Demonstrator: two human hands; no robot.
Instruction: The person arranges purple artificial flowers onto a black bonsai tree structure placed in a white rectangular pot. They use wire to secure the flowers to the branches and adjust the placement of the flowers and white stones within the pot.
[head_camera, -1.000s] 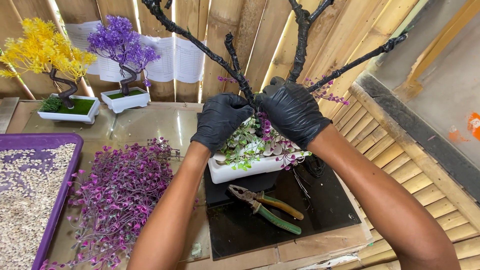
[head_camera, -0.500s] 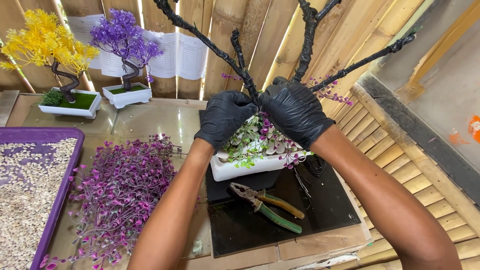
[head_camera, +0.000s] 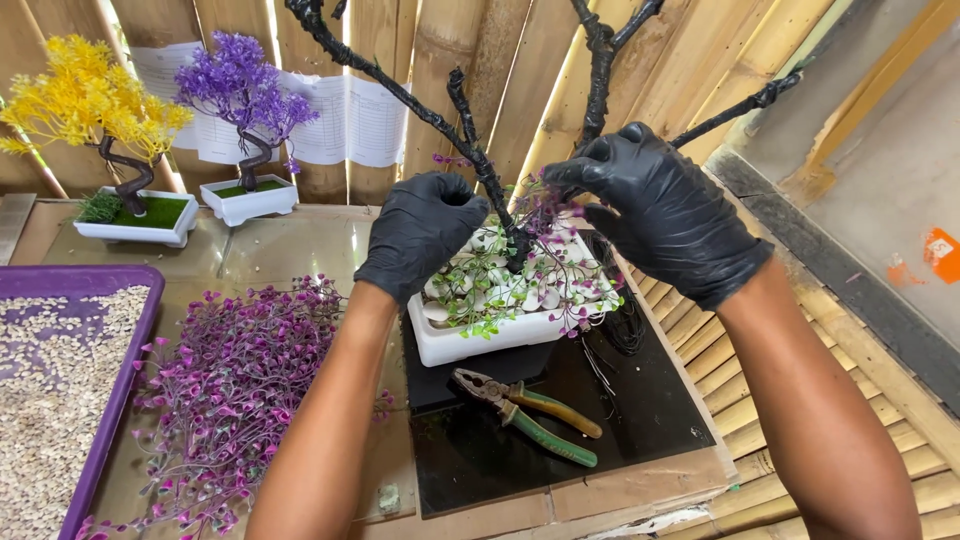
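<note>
The bare black tree is standing in the white pot, and both gloved hands are working at the foot of its trunk. The pot is already filled with white pebbles and small green and purple sprigs, but the branches above the pot are carrying no foliage yet, so most of the dressing seems left. The pile of purple sprigs is lying untouched left of the pot, and the pliers are lying idle just in front of it.

The left hand is curling closed behind the pot's left end; what it is holding I cannot tell. The right hand is pinching a purple sprig narrowly between its fingertips beside the trunk.

Against the earlier frame, the right hand is lifting off the pot and opening out, so more of the pot's filling is showing.
</note>
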